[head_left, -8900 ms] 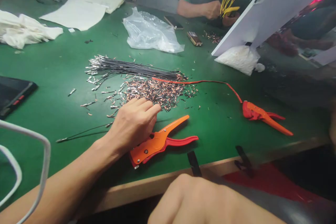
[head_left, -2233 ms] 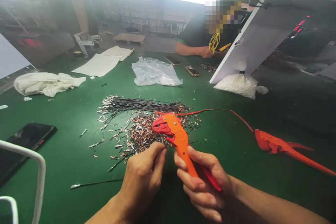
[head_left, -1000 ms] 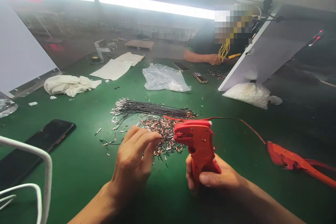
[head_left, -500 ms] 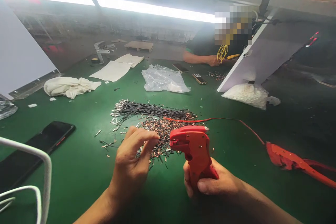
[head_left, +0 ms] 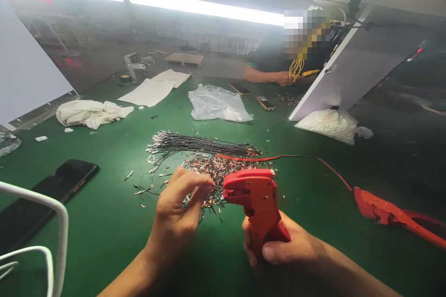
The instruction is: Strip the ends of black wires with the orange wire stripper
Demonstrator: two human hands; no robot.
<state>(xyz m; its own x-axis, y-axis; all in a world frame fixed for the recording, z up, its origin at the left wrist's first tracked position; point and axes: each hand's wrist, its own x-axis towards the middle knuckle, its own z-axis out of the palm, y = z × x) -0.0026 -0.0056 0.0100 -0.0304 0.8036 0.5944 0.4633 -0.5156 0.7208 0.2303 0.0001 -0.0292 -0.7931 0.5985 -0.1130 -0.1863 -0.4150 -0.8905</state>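
My left hand (head_left: 181, 204) pinches a short black wire (head_left: 218, 187) between thumb and forefinger, and the wire's far end meets the jaws of a red wire stripper (head_left: 256, 199). My right hand (head_left: 285, 243) is wrapped round the stripper's handles. Behind the tool lies a heap of cut wire bits (head_left: 209, 164), black with copper-coloured pieces. A bundle of black wires (head_left: 202, 144) with silvery terminals at the left ends lies just beyond the heap. How far the wire sits inside the jaws is hard to make out.
A second red tool (head_left: 386, 209) lies right, near a thin red strip (head_left: 289, 156). Left are a black phone (head_left: 52, 199), a white tube (head_left: 52, 202) and a white cloth (head_left: 92, 113). A plastic bag (head_left: 218, 103) lies ahead; another person's arm (head_left: 268, 75) shows beyond.
My left hand has shifted slightly right, with its fingers closer to the stripper. The stripper's head has moved a little left and less of the wire shows between them.
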